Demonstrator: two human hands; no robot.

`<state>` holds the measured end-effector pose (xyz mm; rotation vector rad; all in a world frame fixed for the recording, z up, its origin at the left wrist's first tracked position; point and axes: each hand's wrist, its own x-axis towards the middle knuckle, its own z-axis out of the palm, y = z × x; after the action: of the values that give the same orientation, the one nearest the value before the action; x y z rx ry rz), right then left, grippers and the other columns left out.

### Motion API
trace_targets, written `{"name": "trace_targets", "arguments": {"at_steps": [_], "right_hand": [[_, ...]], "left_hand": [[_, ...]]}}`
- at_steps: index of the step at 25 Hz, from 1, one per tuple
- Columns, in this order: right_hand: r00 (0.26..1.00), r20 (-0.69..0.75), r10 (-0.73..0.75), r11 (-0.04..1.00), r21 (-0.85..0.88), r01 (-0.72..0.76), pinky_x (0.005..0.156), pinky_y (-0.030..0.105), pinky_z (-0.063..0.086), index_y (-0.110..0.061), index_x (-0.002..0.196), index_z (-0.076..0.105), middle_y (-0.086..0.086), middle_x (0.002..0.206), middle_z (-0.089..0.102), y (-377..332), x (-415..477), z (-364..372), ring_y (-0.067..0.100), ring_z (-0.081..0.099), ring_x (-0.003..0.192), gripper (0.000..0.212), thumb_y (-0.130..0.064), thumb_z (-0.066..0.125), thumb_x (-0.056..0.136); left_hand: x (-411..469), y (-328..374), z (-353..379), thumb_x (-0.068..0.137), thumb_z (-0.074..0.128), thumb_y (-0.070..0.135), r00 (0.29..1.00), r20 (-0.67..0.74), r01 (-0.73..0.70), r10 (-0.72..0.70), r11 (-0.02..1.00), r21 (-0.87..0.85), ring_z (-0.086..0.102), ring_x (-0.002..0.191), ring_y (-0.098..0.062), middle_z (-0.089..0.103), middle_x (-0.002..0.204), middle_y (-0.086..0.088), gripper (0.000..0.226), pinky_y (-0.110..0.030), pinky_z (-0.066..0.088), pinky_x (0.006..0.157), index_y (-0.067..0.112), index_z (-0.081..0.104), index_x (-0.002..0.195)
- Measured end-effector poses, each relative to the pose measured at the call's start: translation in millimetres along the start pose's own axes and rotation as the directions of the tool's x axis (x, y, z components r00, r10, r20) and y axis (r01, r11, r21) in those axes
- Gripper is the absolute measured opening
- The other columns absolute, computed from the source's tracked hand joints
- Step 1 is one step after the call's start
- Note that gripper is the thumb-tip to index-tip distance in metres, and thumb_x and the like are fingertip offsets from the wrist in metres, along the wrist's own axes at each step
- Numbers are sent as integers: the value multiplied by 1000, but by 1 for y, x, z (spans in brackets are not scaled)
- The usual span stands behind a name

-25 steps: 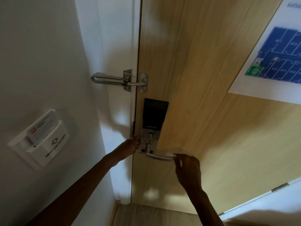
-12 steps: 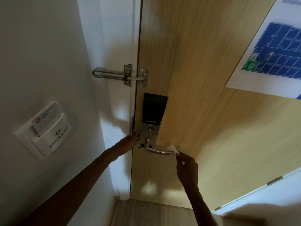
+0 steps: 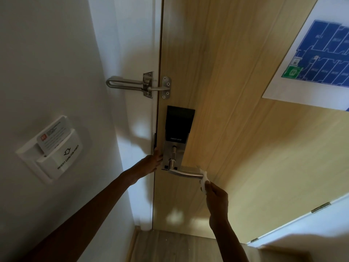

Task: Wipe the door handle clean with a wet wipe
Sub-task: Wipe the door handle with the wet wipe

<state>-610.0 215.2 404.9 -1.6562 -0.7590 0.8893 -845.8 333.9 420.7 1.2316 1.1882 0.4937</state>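
Observation:
A silver lever door handle [image 3: 184,173] sticks out to the right from a smart lock plate [image 3: 174,154] on the wooden door [image 3: 236,129]. My right hand [image 3: 217,197] pinches a white wet wipe [image 3: 204,181], and the wipe touches the free tip of the handle. My left hand [image 3: 153,163] rests flat with fingers spread against the door edge, just left of the lock plate, and holds nothing.
A metal swing-bar guard [image 3: 139,86] bridges frame and door above the lock. A white key-card holder [image 3: 51,150] with a card in it is on the left wall. A blue floor plan [image 3: 321,53] hangs on the door at upper right. Wooden floor lies below.
My right hand has drawn back down and to the right off the handle's end, so the wipe now shows at the tip. My left hand has stayed at the door edge.

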Motion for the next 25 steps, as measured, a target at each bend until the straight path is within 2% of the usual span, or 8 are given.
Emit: {"name": "trace_targets", "arguments": {"at_steps": [3,7,9,12,16,20,22,25], "right_hand": [[1000,9,-13,999,-46,13,62,29,34,-1,88,74,30,73,60,-3,4,1,31,53,61,28,-24,59,95],[880,-23,-474,846,-292,447,61,21,48,-12,101,76,1,78,75,-12,-6,5,7,61,59,22,-23,59,95],[804,116,-584,712,-402,576,85,36,54,-13,105,74,3,90,77,-20,-4,19,5,66,70,21,-21,57,96],[770,347,-536,530,-572,627,117,47,26,-22,104,73,-2,103,76,-26,2,53,7,67,95,21,-27,53,98],[816,246,-523,664,-483,571,106,42,44,-20,96,76,0,85,78,-20,3,88,11,70,77,22,-27,55,97],[885,87,-457,811,-367,455,57,33,54,-18,86,75,2,73,74,-27,7,102,15,66,62,18,-25,60,93],[888,58,-456,819,-364,444,56,28,53,-17,87,76,3,75,75,-29,5,108,13,65,61,16,-24,63,92],[836,137,-531,741,-403,537,80,36,57,-17,93,76,3,87,77,-20,2,98,4,63,67,12,-23,66,91]], "left_hand": [[-5,5,3,73,19,80,1000,-20,3,-3,1000,0,39,138,-16,46,147,0,89,-27,33,106,26,44,139],[-10,10,1,79,14,75,999,-38,-2,2,1000,-10,41,137,-18,46,147,-5,88,-31,33,110,19,43,141],[-13,10,0,86,9,70,999,-35,6,-7,1000,-29,41,137,-19,46,147,-6,83,-32,33,111,18,44,141],[-13,12,-1,81,7,75,1000,-27,1,-2,999,-50,43,136,-17,49,145,-5,90,-31,33,110,19,47,138],[-14,11,-4,72,5,83,1000,-20,5,-6,999,-50,43,136,-20,48,145,-6,102,-32,33,111,18,48,137],[-15,12,-6,68,5,84,1000,-21,8,-10,997,-75,44,136,-21,48,145,-9,107,-33,33,112,16,49,137],[-15,12,-6,69,5,83,1000,-26,10,-12,997,-81,44,135,-22,49,144,-10,106,-34,34,112,14,49,137],[-14,12,-5,72,5,82,999,-33,16,-19,995,-95,46,134,-22,50,143,-10,104,-33,35,111,14,51,135]]}}
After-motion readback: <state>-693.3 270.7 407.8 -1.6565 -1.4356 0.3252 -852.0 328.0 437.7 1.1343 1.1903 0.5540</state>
